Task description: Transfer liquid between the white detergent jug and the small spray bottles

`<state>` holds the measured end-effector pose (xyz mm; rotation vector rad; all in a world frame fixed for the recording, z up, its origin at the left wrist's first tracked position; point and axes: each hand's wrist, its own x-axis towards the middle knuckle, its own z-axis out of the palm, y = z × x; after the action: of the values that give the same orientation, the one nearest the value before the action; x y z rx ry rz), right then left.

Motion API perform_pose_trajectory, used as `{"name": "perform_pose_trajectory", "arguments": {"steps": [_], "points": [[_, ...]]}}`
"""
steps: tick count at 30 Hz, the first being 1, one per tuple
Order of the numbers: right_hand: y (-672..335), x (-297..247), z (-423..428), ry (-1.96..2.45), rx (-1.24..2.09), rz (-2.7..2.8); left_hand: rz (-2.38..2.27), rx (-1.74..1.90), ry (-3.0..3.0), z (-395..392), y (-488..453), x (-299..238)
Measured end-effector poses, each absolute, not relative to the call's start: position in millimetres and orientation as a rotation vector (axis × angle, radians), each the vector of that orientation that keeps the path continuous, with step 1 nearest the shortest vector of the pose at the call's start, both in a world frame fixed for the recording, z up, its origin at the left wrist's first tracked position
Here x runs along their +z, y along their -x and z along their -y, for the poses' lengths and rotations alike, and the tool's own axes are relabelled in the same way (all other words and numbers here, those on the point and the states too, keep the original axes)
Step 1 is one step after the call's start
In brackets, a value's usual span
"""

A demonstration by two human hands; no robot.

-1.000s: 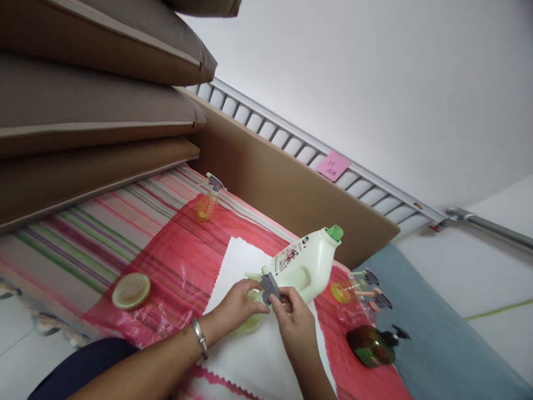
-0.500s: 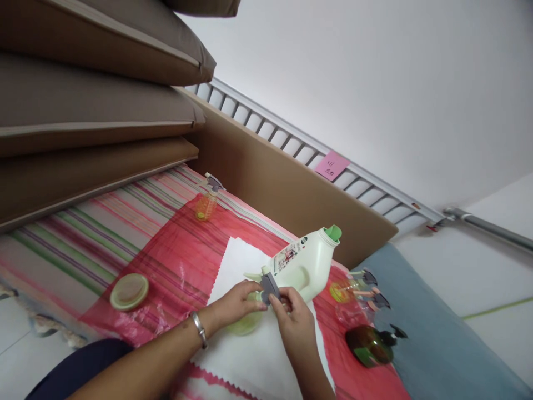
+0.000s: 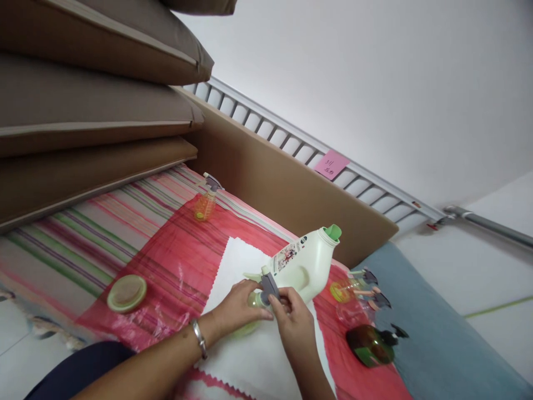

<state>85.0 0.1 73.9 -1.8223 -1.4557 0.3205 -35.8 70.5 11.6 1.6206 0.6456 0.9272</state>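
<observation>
A small spray bottle [image 3: 246, 330] with a pale green body and a grey trigger head [image 3: 270, 284] is in both hands above a white cloth. My left hand [image 3: 240, 306], with a silver bracelet at the wrist, is closed round the bottle's neck and covers much of its body. The fingers of my right hand [image 3: 293, 318] pinch the grey trigger head from the right. Just behind my hands stands a large cream-coloured jug [image 3: 318, 264] with a green spout. Under it lies the white cloth [image 3: 266, 355] with its zigzag edge.
Another spray bottle [image 3: 205, 204] stands at the back left. A round lidded tub [image 3: 127, 293] sits on the left. To the right are a clear spray bottle [image 3: 342, 291], a pink one [image 3: 350, 312] and a brown pump bottle [image 3: 370, 345]. Stacked cushions [image 3: 95, 100] rise at upper left.
My left hand has shifted slightly on the spray bottle, its thumb now further right, and more of the neck shows. My right hand stays at the trigger head.
</observation>
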Motion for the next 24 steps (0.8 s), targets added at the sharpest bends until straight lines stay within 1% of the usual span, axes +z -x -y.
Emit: {"name": "perform_pose_trajectory", "arguments": {"steps": [2,3,6,8,14,17,20,22,24], "points": [[-84,74,0,1.820,0.325,1.456,-0.758,0.977,-1.579,-68,33,12],[-83,74,0,1.820,0.327,1.456,-0.742,0.986,-1.561,-69,33,13],[-83,74,-1,1.819,0.330,1.457,-0.453,0.889,-1.531,-76,36,16],[-83,74,-2,1.821,0.332,1.452,-0.350,0.811,-1.546,-79,39,17],[-81,73,-1,1.829,0.346,1.432,-0.765,0.967,-1.572,-67,33,13],[-81,73,-2,1.828,0.361,1.432,-0.623,0.929,-1.573,-71,36,17],[-81,74,-3,1.826,0.375,1.437,-0.417,0.765,-1.627,-79,42,23],[-82,73,-3,1.832,0.372,1.434,-0.461,0.728,-1.699,-78,43,24],[-83,72,-2,1.836,0.376,1.424,-0.634,0.804,-1.712,-74,40,22]]}}
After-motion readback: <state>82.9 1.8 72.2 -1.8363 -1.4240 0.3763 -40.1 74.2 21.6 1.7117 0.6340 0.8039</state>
